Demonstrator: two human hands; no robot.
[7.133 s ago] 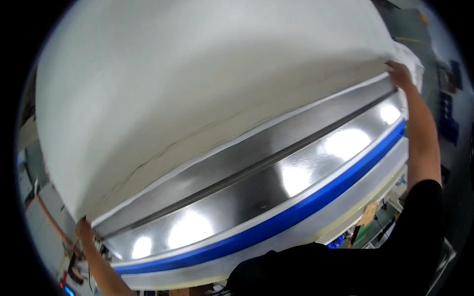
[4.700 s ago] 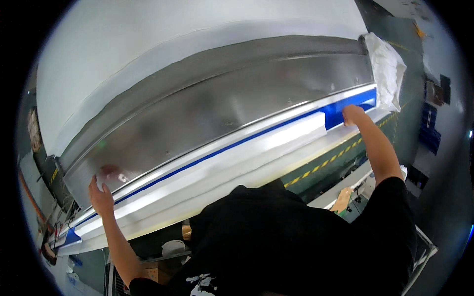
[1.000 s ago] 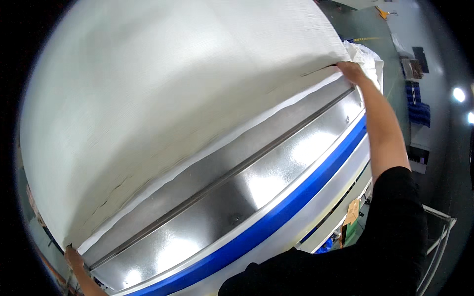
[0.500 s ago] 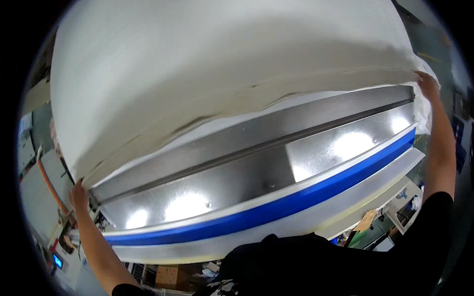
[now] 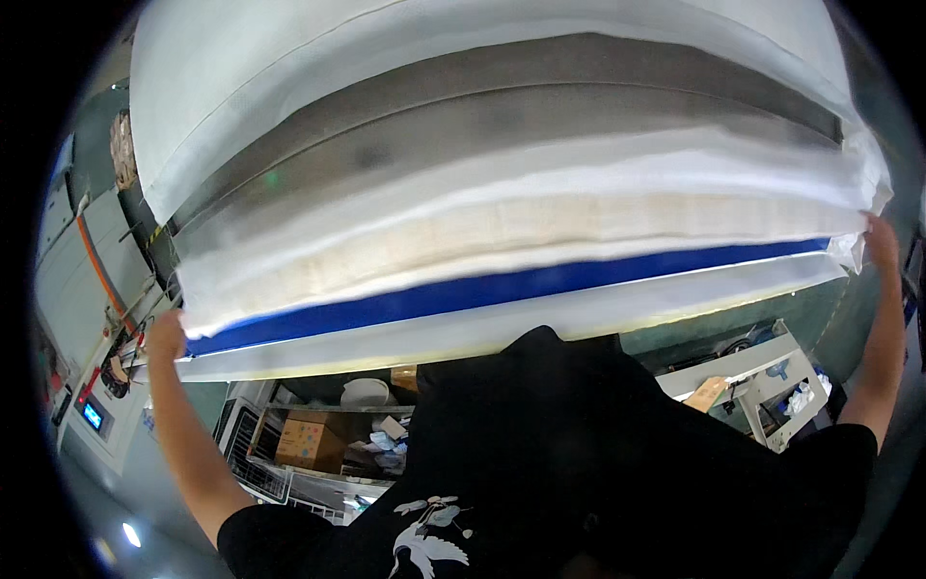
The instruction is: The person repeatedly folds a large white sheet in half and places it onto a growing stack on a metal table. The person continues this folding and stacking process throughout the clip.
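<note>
A long white cloth (image 5: 540,227) with a cream band along its near side spans the width in front of me, pulled between both hands. My left hand (image 5: 166,336) is closed on its left end, and my right hand (image 5: 881,241) grips the right end. Beneath and behind the cloth lies a grey metal surface (image 5: 386,125), curved by the lens. More white fabric (image 5: 289,82) covers the far side. In front of the cloth's near edge runs a blue strip (image 5: 502,291), with a pale ledge (image 5: 463,340) nearest my body. The fingertips are partly hidden.
At the left stands a machine with a small lit screen (image 5: 92,415) and an orange hose (image 5: 96,256). Below the ledge are a cardboard box (image 5: 311,439) on a shelf and a white bucket (image 5: 367,393). A white frame (image 5: 748,376) stands at the lower right.
The cloth edge has come toward me with both hands, covering the near part of the metal. Bare metal now shows behind it instead of in front. The view has shifted too.
</note>
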